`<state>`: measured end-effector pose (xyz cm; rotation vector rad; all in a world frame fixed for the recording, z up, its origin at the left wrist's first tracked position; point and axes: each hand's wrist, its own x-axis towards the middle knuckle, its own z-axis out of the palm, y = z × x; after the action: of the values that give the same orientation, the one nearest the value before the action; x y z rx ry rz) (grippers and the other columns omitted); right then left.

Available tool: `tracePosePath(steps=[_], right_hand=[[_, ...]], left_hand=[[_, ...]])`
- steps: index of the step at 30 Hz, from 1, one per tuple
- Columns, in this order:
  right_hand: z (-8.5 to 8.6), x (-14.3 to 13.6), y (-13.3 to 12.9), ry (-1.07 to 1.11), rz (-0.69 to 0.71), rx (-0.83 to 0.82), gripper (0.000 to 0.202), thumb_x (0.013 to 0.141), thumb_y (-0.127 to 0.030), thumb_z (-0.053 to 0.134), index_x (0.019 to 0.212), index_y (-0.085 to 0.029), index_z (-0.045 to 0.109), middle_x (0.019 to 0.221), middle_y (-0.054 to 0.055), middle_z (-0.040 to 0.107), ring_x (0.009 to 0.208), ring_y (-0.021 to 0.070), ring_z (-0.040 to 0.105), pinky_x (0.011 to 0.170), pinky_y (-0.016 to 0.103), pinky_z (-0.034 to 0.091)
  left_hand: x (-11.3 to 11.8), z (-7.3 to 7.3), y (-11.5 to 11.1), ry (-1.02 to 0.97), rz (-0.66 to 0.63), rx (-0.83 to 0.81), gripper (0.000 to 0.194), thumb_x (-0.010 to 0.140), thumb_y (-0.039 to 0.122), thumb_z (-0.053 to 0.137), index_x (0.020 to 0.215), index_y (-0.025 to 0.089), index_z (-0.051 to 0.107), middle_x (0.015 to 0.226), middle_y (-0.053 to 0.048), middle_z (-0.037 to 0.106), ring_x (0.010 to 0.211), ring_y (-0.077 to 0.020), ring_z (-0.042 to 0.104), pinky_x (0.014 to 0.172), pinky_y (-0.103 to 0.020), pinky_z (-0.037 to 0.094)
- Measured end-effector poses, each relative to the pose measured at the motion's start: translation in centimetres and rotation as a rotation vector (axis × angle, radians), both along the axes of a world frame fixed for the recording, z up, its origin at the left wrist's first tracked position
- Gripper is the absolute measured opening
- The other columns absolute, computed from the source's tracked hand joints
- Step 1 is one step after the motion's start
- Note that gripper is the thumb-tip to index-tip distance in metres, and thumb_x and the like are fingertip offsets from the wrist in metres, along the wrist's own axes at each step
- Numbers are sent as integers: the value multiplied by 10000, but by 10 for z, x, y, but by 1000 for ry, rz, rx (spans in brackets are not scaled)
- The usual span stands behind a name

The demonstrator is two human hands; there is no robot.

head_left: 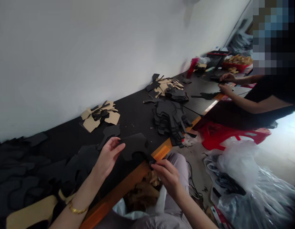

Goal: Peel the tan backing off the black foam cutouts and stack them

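Observation:
A flat black cut-out sheet [135,144] with a curved notch is held between my hands above the table's front edge. My left hand [109,156] pinches its left corner between thumb and fingers. At the narrow right end, my right hand [167,175] grips the sheet with its fingertips. Just behind my left hand lies another black cut-out piece [111,132]. A stack of similar black pieces [170,116] rests on the table to the right, partly over the edge. Many more loose black pieces [16,168] are heaped at the left.
Tan and black scraps [101,116] lie by the wall, with a second scrap pile [167,86] farther right. Below the orange table edge [118,194] is a bag of brown scraps [143,194]. A co-worker's hands [227,82] work at right, near a red stool [214,136] and plastic bags [242,165].

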<state>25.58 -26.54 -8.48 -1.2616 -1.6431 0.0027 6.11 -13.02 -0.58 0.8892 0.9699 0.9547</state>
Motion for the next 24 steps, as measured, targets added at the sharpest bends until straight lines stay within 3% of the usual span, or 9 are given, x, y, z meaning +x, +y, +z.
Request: tracePosePath(steps=[4,7,11,14,21,24], right_hand=[[-1,-2,13,149,-88,19,167,856,-101,517,932,-212,617,955,67,595,870,148,617,753,267,524],[-4,-3,22,163,-40,12,169,846,-88,522,934,-216,590,1022,75,592,935,158,608,807,295,518],[-4,1,26,194,71,-35,267,839,-94,536,1066,-234,531,988,54,602,894,142,603,781,277,520],[-3,4,27,149,74,-71,339,853,-109,517,1164,-244,517,958,52,575,843,133,590,748,267,518],[-15,-1,26,256,-12,-167,52,839,-147,538,844,-191,564,931,61,563,811,134,581,641,221,507],[-22,-2,24,224,-28,-163,124,850,-138,528,942,-196,588,898,55,587,808,134,589,663,224,515]], left_hand=[[5,-23,17,-8,46,13,411,554,213,817,892,204,585,793,60,552,702,-48,544,617,-126,423],[4,-37,26,-9,54,-7,412,547,220,818,882,196,578,773,56,554,680,-50,545,600,-133,415],[2,-44,30,-8,46,-30,403,553,217,812,879,196,577,761,53,553,651,-46,539,569,-134,399],[1,-49,32,23,40,20,388,563,231,804,878,196,580,774,50,558,675,-55,548,590,-145,408],[-2,-73,38,110,52,196,388,549,214,801,863,177,576,843,24,579,751,-92,567,727,-218,453],[-4,-78,37,153,35,233,380,552,212,799,862,173,582,864,17,584,744,-92,564,727,-225,457]])
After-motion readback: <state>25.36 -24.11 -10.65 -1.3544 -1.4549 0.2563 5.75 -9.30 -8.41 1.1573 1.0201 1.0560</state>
